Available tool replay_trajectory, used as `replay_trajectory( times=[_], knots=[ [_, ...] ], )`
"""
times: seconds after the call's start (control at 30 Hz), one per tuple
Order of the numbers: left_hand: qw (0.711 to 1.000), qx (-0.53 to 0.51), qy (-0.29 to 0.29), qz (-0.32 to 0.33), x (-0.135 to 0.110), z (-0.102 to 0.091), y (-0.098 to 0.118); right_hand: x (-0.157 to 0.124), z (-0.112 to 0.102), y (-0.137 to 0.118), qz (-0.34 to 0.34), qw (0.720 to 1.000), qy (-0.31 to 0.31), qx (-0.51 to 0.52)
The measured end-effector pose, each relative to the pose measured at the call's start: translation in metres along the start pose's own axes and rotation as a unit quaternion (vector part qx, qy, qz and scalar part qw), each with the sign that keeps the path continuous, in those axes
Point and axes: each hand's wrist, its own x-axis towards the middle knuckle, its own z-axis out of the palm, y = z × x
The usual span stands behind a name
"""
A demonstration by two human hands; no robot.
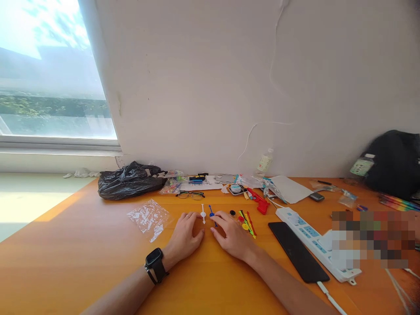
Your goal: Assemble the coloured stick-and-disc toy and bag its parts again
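The left hand (183,234) is rested on the wooden table (197,288), its thumb held apart from its curved fingers; at about one o'clock from it, just beside the fingertips, a white arrow-shaped piece (203,214) is laid, pointing roughly along the twelve-to-six line. By the right hand (233,236), a blue arrow-shaped piece (211,213) is met at ten o'clock, partly covered by the fingertips; thumb and forefinger are parted, but whether the piece is gripped cannot be told. At two o'clock from the right hand, coloured arrow pieces (250,223) are heaped; a black disc (232,213) is set at twelve, a red toy gun (261,205) between one and two. From the left hand, eyeglasses (191,193) are placed at twelve; a clear plastic bag (149,221) is spread between nine and ten.
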Motion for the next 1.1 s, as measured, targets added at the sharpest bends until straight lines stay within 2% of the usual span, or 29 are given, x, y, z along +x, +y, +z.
replay_trajectory(
  times=[0.13, 0.3, 0.4, 0.5, 0.6, 0.7, 0.77, 0.9, 1.1],
  knots=[
    [0.999, -0.045, -0.023, 0.003, 0.0, -0.004, 0.004, 0.0, 0.002, 0.004, 0.024, 1.0, -0.016, -0.007],
    [0.998, -0.031, -0.056, 0.023, -0.001, -0.006, 0.007, -0.001, 0.005, 0.003, 0.025, 0.999, -0.032, -0.009],
    [0.998, -0.04, -0.048, 0.027, -0.002, -0.006, 0.007, 0.001, 0.002, 0.001, 0.007, 1.0, -0.017, -0.016],
    [0.998, -0.046, -0.047, 0.015, -0.001, -0.006, 0.007, 0.007, -0.011, 0.007, 0.003, 0.999, 0.029, -0.036],
    [0.998, -0.039, -0.044, 0.007, -0.001, -0.007, 0.007, 0.012, -0.036, 0.026, 0.077, 0.991, 0.061, -0.085],
    [0.999, -0.026, -0.047, 0.005, 0.0, -0.007, 0.006, 0.013, -0.062, 0.053, 0.213, 0.97, 0.0, -0.116],
    [0.998, -0.027, -0.05, 0.003, -0.001, -0.006, 0.006, 0.01, -0.073, 0.067, 0.253, 0.961, -0.044, -0.105],
    [0.997, -0.059, -0.041, 0.003, -0.001, -0.006, 0.007, 0.005, -0.079, 0.081, 0.274, 0.955, -0.081, -0.085],
    [0.998, -0.056, -0.026, 0.011, -0.002, -0.006, 0.006, 0.004, -0.075, 0.083, 0.291, 0.949, -0.091, -0.087]
  ],
)
